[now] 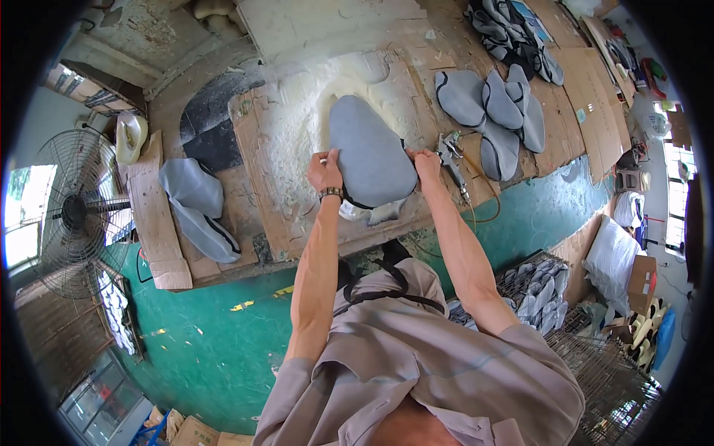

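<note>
A grey fabric-covered seat cushion (370, 152) lies on the cardboard-covered workbench (282, 215), on a patch crusted with pale dried glue. My left hand (324, 172) grips its left edge, with a dark band on the wrist. At the cushion's right edge, my right hand (425, 163) pinches the fabric. A bit of lighter material sticks out under the cushion's near end. A metal spray gun (451, 154) lies just right of my right hand, its hose trailing off the bench.
More grey covers (494, 111) are piled at the right of the bench, and two (197, 204) lie at the left. A large fan (71, 212) stands far left. A wire cage (547, 293) with stacked covers sits lower right on the green floor.
</note>
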Demonstrator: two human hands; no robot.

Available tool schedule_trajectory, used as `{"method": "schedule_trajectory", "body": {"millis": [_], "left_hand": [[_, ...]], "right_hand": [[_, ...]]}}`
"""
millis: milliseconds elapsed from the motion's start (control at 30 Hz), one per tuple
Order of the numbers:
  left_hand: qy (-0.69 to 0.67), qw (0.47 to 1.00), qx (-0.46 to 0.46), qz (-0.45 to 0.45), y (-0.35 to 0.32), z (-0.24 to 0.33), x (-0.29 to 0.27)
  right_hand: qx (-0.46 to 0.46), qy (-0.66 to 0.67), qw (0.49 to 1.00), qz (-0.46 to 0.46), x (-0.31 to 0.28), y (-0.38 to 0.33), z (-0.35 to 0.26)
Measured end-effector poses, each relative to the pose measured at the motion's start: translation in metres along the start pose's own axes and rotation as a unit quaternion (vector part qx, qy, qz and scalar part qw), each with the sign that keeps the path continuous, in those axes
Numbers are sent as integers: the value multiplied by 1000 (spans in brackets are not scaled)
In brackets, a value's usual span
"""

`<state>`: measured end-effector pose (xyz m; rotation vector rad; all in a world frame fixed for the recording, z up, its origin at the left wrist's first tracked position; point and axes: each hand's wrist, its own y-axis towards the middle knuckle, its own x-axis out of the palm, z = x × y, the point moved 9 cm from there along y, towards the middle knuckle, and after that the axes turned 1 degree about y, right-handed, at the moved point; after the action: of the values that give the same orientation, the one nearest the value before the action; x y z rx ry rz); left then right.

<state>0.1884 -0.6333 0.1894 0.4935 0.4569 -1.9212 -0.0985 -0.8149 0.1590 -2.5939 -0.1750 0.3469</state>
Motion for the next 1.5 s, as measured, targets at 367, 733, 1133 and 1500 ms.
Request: {"method": "schedule_trajectory", "body": {"millis": [367,733,1133,1500], "left_hand": [[69,997,-21,-26,1,17,-14],[237,900,36,363,11,-85,-245],[-237,969,-29,63,10,-80,-363],[-156,953,153,-211,-85,157,-226]], "right_hand": [[-572,-381,726,-21,96,-203,-112],[-564,-481,670,44,101,-195,-94],[-575,-460,676,19,105,-209,-98],[-135,17,892,-430,170,-277,-170]]}}
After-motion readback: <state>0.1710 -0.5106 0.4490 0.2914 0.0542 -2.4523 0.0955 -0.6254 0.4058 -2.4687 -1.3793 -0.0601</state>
